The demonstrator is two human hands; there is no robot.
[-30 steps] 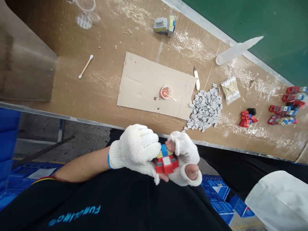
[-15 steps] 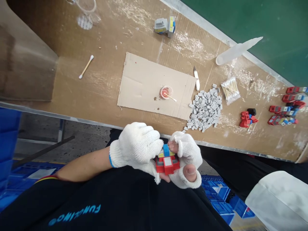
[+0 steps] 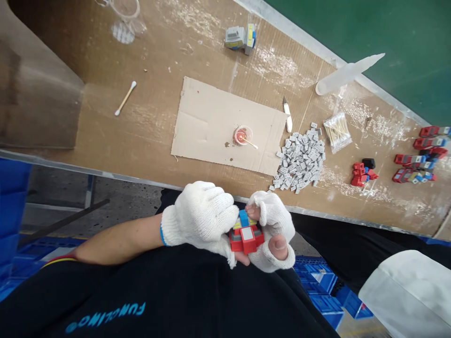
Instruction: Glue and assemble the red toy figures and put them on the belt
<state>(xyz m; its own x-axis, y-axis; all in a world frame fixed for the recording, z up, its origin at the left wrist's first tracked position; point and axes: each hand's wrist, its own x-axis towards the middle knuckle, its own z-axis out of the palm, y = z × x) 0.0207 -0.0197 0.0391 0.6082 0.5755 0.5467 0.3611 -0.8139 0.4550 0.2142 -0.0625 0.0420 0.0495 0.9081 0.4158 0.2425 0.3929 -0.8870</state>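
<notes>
Both my hands wear white knitted gloves and hold one toy robot part (image 3: 248, 237) between them, just off the table's front edge. The part is red with a pale grey panel, dark grey sides, a yellow band and a blue piece on top. My left hand (image 3: 202, 216) closes round its left side, with a bare fingertip showing beneath. Bare fingertips of my right hand (image 3: 276, 230) press at its upper right, by the blue piece, and the bare thumb stands off to the right. The palms hide the underside of the part.
On the cardboard sheet (image 3: 204, 122) stands a small cup (image 3: 243, 134) of red liquid with a cotton swab in it. Nearby lie a pile of grey pieces (image 3: 301, 159), a knife (image 3: 288, 116), a swab bag (image 3: 337, 132), a clear bottle (image 3: 338, 79) and red toy parts (image 3: 360, 174).
The toy part has shifted very slightly right and tilted a little in my hands. My grip stays the same, and the things on the table have not moved.
</notes>
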